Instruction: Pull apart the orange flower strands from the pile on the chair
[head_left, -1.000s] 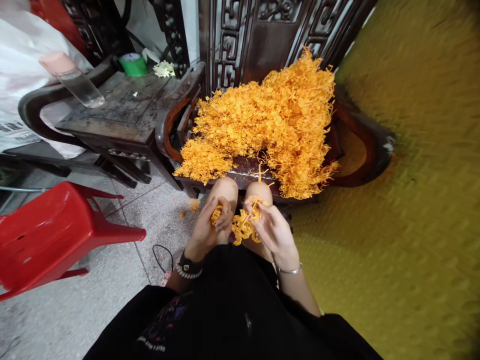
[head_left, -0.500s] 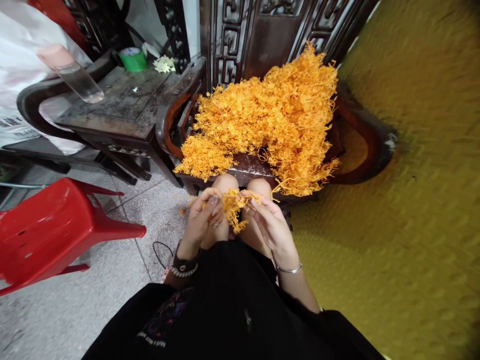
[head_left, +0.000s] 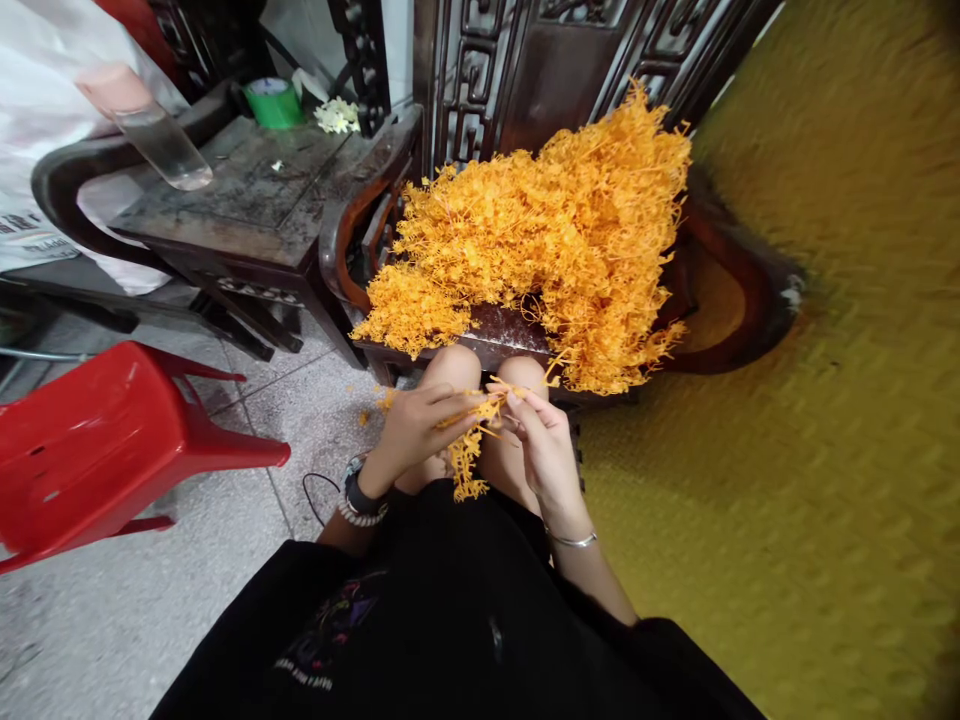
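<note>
A small orange plastic sprig (head_left: 466,452) hangs between my two hands above my knees. My left hand (head_left: 417,425) is closed round its left end, fingers pointing right. My right hand (head_left: 541,440) pinches the sprig's other end between thumb and fingertips. Just beyond my knees, a big heap of the same orange sprigs (head_left: 547,235) fills the seat of a dark carved wooden chair (head_left: 525,60). A few orange bits (head_left: 384,400) lie on the floor below the seat's left corner.
A red plastic stool (head_left: 97,440) lies on its side at my left. A dark side table (head_left: 247,205) holds a clear bottle with a pink cap (head_left: 146,125), a green tape roll (head_left: 275,102) and pale flowers (head_left: 337,115). A yellow woven surface (head_left: 810,400) fills the right.
My hands have risen slightly and pulled the sprig out; it now hangs lower between them as a straighter strand. The camera has shifted a little.
</note>
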